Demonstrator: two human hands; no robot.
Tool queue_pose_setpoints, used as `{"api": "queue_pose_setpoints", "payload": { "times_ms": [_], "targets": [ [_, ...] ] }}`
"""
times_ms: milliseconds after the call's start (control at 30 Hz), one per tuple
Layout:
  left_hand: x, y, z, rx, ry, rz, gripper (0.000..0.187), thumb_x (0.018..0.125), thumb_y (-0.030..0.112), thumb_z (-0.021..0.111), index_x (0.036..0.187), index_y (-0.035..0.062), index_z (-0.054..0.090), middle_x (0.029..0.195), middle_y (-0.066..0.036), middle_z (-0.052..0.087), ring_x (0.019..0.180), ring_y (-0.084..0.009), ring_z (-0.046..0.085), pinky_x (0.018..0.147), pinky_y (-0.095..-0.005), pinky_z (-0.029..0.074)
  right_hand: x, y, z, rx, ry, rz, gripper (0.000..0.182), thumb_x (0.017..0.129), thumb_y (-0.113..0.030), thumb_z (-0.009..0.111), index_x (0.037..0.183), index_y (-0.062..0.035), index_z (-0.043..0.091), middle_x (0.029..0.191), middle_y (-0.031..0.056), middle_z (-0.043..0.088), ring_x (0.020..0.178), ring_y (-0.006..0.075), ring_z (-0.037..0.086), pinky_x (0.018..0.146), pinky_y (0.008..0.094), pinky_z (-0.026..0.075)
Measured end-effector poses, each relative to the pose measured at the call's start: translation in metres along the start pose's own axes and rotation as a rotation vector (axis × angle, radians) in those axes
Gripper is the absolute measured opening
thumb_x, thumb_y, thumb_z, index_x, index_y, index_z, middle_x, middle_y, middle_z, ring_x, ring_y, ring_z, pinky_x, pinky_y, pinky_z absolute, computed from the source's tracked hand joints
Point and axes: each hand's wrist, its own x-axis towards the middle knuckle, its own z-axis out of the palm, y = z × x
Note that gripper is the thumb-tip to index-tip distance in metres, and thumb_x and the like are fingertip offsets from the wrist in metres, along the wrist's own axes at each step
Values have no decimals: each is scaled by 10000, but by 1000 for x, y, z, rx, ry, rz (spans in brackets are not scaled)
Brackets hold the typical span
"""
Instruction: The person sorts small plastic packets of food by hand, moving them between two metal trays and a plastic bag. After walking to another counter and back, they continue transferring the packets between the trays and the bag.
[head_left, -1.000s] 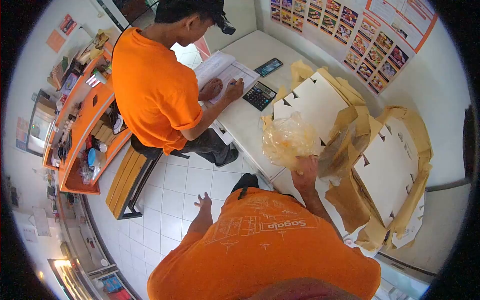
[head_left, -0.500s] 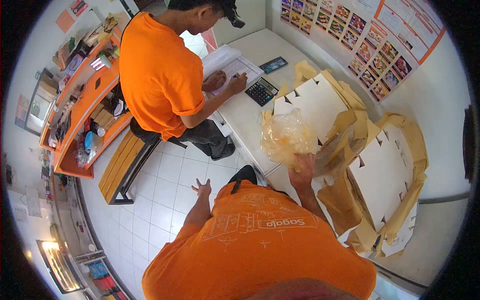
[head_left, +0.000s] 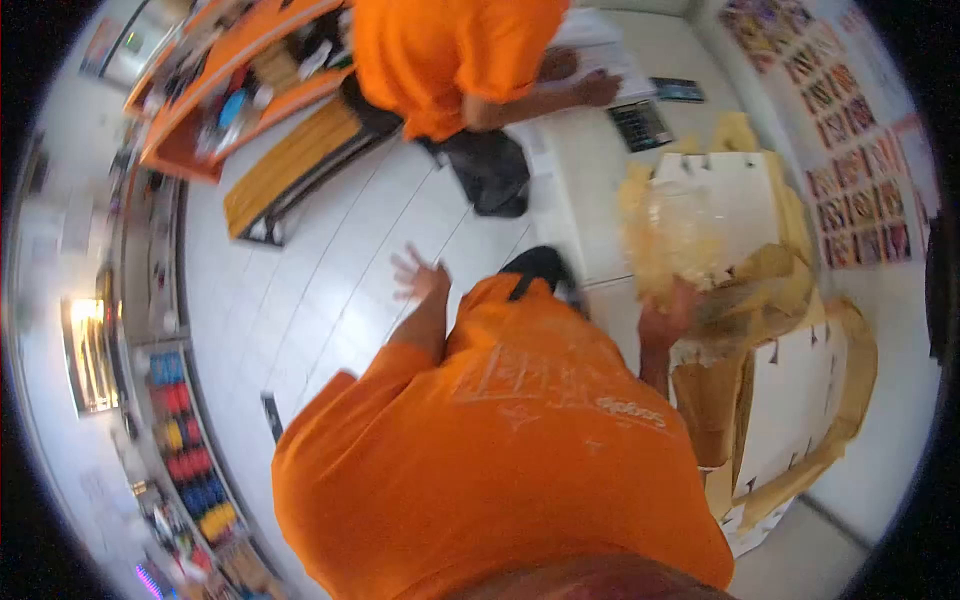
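My left hand (head_left: 420,275) is held over the tiled floor with its fingers spread and nothing in it. On the right, my right hand (head_left: 668,315) grips the near end of a crumpled clear plastic bag (head_left: 670,235) with a yellowish tint; motion blurs the fingers. The bag lies against a stack of white flat cardboard pieces (head_left: 735,190) wrapped in torn brown paper (head_left: 770,265). A second white cardboard stack (head_left: 790,390), also in torn brown paper, sits nearer me to the right.
A co-worker in an orange shirt (head_left: 450,60) stands at the white table (head_left: 590,200), a hand on papers (head_left: 600,50). A calculator (head_left: 640,125) and a phone (head_left: 678,90) lie beside. A wooden bench (head_left: 295,165) and an orange shelf (head_left: 175,150) stand left.
My view has swung left, so the table and co-worker sit higher and farther right. My left hand stays spread; my right hand remains at the plastic bag.
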Motion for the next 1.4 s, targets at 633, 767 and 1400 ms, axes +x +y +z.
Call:
{"api": "queue_pose_setpoints", "payload": {
  "times_ms": [633, 767, 1400],
  "targets": [
    [-10, -7, -21, 161, -103, 99, 1071, 796, 552, 626, 1527, 263, -101, 1574, -157, -191, 1419, -437, -206, 1032, -741, -95, 14, -17, 4, 70, -37, 136, 396, 705, -81, 726, 1082, -8, 626, 1025, 199, 627, 944, 378, 616, 815, 455, 508],
    [0, -10, -1, 259, -191, 115, 1017, 797, 650, 544, 1539, 256, -29, 1592, -122, -130, 1431, -436, -161, 1005, -755, -124, 18, -23, 4, 159, 65, 13, 385, 688, -50, 726, 1057, -8, 623, 966, 181, 619, 871, 376, 598, 787, 457, 490],
    [18, 30, 6, 180, -378, 144, 869, 793, 580, 552, 1510, 217, 221, 1588, -142, 82, 1458, -399, 3, 1030, -752, -75, 2, -24, -23, -30, 83, 46, 421, 721, -38, 737, 1124, -34, 612, 1124, 179, 630, 1096, 431, 556, 972, 540, 405]
  ]
}}
